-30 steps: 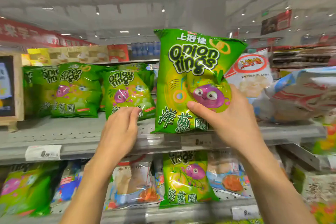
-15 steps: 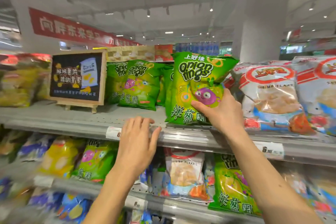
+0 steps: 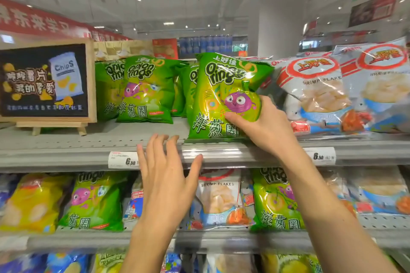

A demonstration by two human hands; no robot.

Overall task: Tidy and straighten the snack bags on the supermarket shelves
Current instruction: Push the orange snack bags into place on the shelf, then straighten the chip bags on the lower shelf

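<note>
Your right hand [image 3: 267, 126] grips the green onion rings bag [image 3: 224, 95] by its lower right side, thumb pressed across the front below the purple cartoon onion. The bag stands near the middle of the frame, its bottom edge on the front of the upper shelf [image 3: 66, 146], its top tilted a little to the right. Your left hand [image 3: 167, 175] is spread wide and holds nothing; it sits just below and left of the bag, in front of the shelf lip, fingertips reaching over the edge.

Behind and left of the held bag stand more onion rings bags [image 3: 145, 90], upright in a loose row. Just right of it, shrimp flakes bags [image 3: 315, 93] lean back on the same shelf, and your right hand overlaps the nearest one. At the left of the frame a small chalkboard sign [image 3: 45, 81] on a wooden easel shows a chips drawing. Price tags [image 3: 123, 159] reading 6.50 are clipped to the shelf lip. On the lower shelf [image 3: 383, 219] lie mixed yellow, green and shrimp flakes bags.
</note>
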